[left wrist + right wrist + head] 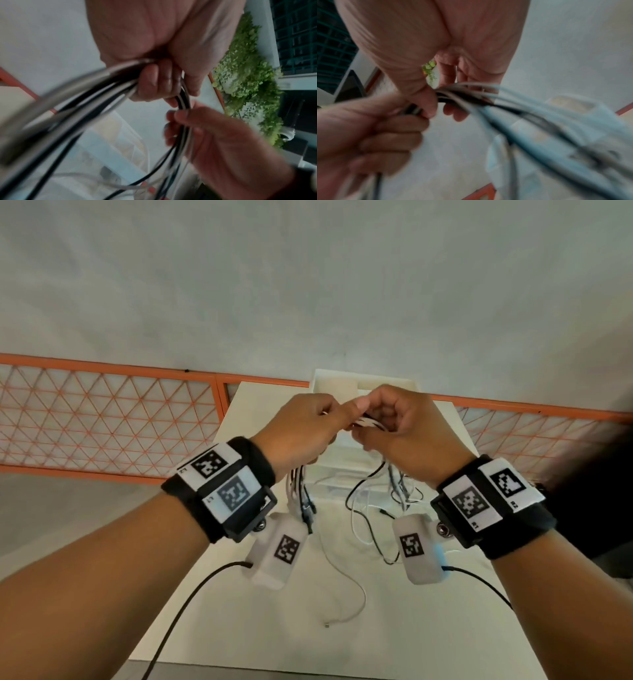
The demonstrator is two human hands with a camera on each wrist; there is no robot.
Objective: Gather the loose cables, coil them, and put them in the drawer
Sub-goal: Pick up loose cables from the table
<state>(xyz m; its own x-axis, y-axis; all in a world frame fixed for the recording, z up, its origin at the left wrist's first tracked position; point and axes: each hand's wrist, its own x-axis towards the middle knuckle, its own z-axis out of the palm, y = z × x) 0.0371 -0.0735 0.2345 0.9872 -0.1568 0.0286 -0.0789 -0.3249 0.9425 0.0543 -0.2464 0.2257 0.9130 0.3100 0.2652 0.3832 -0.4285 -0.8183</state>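
Head view: left hand (305,428) and right hand (404,426), raised above the table (274,628), fingers curled, each gripping the cables (368,422); loose ends trail toward 6 o'clock.

Dangling black and white cables (363,508) hang between the hands and the white desk (260,628), whose near half lies open

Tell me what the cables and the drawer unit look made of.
Cables: thin, bendy black and white cords, likely plastic- or rubber-sheathed with a smooth, slightly glossy skin.
Drawer unit: looks like white, partly see-through plastic; hands hide much of it, so this is uncertain.
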